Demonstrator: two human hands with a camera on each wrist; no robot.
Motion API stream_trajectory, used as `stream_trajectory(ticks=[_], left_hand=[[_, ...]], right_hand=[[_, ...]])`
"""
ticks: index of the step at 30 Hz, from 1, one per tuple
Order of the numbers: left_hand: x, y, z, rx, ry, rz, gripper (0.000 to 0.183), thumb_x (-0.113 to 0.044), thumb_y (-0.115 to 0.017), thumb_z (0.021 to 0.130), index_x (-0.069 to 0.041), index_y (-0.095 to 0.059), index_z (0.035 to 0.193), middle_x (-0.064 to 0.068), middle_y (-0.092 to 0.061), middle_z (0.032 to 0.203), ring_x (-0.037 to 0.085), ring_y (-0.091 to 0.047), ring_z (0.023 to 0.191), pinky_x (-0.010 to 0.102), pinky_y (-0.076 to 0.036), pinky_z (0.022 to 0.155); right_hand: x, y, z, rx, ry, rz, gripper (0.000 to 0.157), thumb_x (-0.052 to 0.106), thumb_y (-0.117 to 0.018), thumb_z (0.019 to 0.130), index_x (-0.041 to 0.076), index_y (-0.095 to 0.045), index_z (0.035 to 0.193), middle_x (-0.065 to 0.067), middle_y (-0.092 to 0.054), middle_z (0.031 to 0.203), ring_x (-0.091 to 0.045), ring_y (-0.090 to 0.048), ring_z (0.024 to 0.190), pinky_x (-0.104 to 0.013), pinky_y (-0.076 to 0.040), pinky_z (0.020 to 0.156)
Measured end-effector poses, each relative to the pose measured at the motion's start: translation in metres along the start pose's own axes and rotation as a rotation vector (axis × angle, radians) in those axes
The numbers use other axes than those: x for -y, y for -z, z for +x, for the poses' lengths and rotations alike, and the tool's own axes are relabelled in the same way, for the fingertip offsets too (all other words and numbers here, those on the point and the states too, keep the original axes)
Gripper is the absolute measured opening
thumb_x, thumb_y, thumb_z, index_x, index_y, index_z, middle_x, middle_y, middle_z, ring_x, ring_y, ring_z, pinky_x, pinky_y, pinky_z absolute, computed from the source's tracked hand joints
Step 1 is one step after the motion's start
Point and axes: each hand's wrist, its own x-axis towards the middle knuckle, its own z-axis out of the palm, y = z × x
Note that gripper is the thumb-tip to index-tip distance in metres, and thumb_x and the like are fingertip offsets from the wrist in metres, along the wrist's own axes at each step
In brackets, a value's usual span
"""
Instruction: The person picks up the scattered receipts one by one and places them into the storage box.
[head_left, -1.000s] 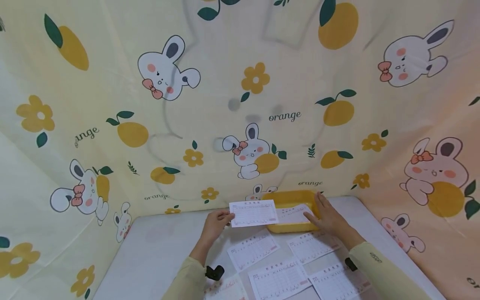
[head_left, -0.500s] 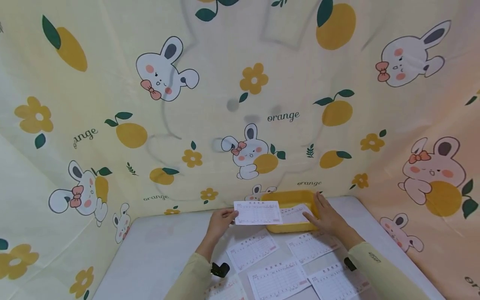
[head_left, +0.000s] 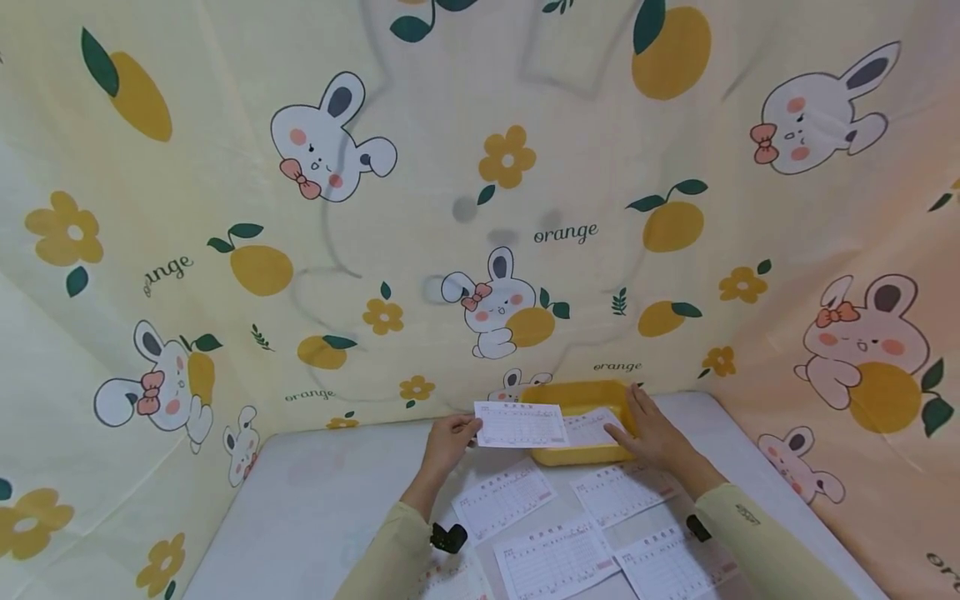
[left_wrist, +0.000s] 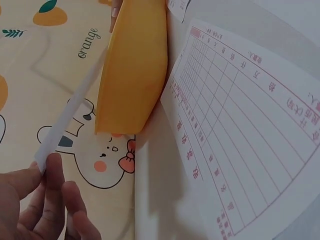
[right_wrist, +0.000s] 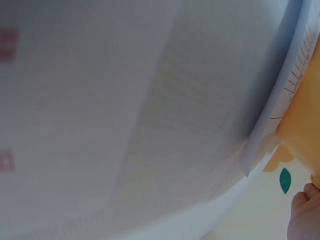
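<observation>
My left hand (head_left: pixel 450 442) pinches a white printed receipt slip (head_left: pixel 521 425) by its left edge. In the left wrist view the slip (left_wrist: pixel 67 115) shows nearly edge-on between thumb and fingers (left_wrist: pixel 54 172). Its right end overlaps the yellow plastic tray (head_left: pixel 585 455) in the head view. Another receipt slip (head_left: pixel 588 428) lies inside the tray, partly covered by the held one. My right hand (head_left: pixel 660 433) grips the tray's right end, thumb over the near side and fingers along the right wall. Only part of the right hand (right_wrist: pixel 305 212) shows in the right wrist view.
Several more receipt slips lie on the white table (head_left: pixel 315 500) in front of the tray, among them one at the centre (head_left: pixel 555 558) and one at the left (head_left: pixel 502 500). A patterned cloth (head_left: pixel 420 217) hangs close behind the tray and along both sides.
My left hand has shifted right, bringing the held slip further over the tray and level. The right hand and the tray stay in place.
</observation>
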Motion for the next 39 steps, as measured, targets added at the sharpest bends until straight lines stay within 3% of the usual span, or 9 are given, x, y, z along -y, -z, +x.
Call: stream_trajectory(ticks=[9, 21, 31, 39], left_hand=[[-0.002, -0.001, 0.001, 0.049, -0.012, -0.035, 0.031, -0.023, -0.067, 0.108, -0.001, -0.075, 0.127, 0.008, -0.079, 0.101, 0.016, -0.070, 0.080, 0.028, -0.050, 0.069], [-0.003, -0.008, -0.001, 0.126, -0.004, -0.053, 0.030, -0.025, -0.067, 0.108, -0.005, -0.075, 0.130, 0.006, -0.079, 0.108, 0.016, -0.070, 0.084, 0.031, -0.055, 0.075], [-0.001, -0.020, 0.002, 0.156, -0.026, -0.071, 0.027, -0.023, -0.067, 0.108, -0.007, -0.076, 0.128, 0.006, -0.079, 0.108, 0.026, -0.074, 0.091, 0.031, -0.054, 0.075], [-0.007, -0.030, 0.004, 0.170, -0.042, -0.057, 0.024, -0.019, -0.069, 0.106, -0.004, -0.077, 0.124, 0.008, -0.080, 0.105, 0.015, -0.070, 0.080, 0.027, -0.051, 0.070]], right_hand=[[0.004, 0.002, -0.002, -0.002, -0.011, 0.008, 0.104, 0.059, -0.058, 0.106, -0.009, -0.009, 0.167, -0.030, -0.005, 0.176, -0.055, -0.013, 0.159, -0.069, -0.019, 0.124], [0.003, -0.001, -0.001, 0.017, -0.020, 0.021, 0.105, 0.061, -0.057, 0.106, -0.009, -0.007, 0.167, -0.029, -0.002, 0.176, -0.053, -0.011, 0.160, -0.069, -0.018, 0.125], [0.002, 0.000, -0.001, 0.002, -0.017, 0.010, 0.105, 0.061, -0.058, 0.105, -0.010, -0.009, 0.166, -0.031, -0.005, 0.176, -0.054, -0.013, 0.159, -0.069, -0.019, 0.124], [0.000, -0.001, 0.000, -0.003, -0.008, 0.005, 0.106, 0.061, -0.057, 0.105, -0.010, -0.008, 0.167, -0.030, -0.004, 0.176, -0.055, -0.013, 0.159, -0.069, -0.019, 0.124]])
